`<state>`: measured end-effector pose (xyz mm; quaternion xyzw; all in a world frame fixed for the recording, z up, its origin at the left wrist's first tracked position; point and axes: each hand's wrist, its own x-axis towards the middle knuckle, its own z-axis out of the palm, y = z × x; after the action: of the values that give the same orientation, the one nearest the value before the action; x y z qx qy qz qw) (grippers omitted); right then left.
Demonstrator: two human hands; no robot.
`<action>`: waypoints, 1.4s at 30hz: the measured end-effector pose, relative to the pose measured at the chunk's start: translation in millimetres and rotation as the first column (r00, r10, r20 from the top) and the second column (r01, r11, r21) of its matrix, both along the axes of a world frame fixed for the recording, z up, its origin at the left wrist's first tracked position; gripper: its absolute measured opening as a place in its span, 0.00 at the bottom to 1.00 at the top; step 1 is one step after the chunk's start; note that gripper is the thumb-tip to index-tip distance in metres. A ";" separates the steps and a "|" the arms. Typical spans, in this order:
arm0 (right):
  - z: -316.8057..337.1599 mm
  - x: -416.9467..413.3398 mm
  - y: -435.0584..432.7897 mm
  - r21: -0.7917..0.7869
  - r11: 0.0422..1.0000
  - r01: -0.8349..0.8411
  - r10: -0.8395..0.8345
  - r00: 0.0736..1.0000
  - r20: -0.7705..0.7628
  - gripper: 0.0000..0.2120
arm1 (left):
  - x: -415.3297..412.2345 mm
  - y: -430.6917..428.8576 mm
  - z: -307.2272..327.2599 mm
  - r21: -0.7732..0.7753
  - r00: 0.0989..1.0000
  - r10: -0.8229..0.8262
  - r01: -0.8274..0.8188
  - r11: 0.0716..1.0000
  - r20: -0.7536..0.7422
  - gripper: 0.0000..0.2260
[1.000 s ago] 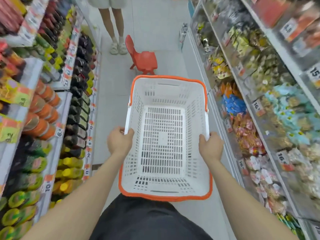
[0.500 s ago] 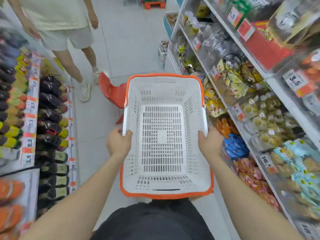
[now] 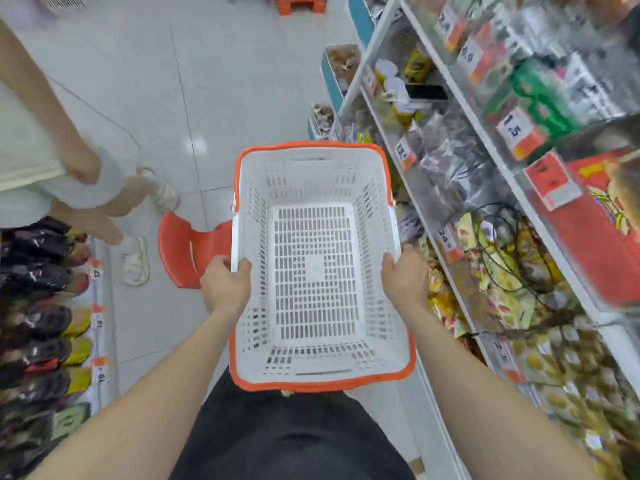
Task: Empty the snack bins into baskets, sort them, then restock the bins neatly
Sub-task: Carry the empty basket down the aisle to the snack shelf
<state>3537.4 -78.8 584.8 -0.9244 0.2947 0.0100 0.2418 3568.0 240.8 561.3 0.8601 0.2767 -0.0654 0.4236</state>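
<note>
— While both grips clamp the basket (image 3: 311,174), left grip (image 3: 225,289) on its left rim and right grip (image 3: 406,278) on its right rim, where are the bins?
— Bins (image 3: 502,265) fill the right of frame, nearest the right grip. Basket is empty at centre frame, long axis up-frame.

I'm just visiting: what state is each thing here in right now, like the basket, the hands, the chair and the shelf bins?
basket: empty, held up by both hands
left hand: gripping its left rim
right hand: gripping its right rim
red chair: upright, partly hidden behind the basket
snack bins: full of packets
</note>
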 end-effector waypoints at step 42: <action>-604.0 458.8 -58.3 -0.032 0.972 -0.231 0.195 0.879 -0.436 0.33 | 414.6 -88.8 -566.3 0.298 0.879 -0.065 0.229 0.927 -0.472 0.11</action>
<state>3996.1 -137.1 -19.2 -0.9353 0.2374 0.2279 0.1297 3982.6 152.0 -5.0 0.9003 0.3078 -0.2473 0.1833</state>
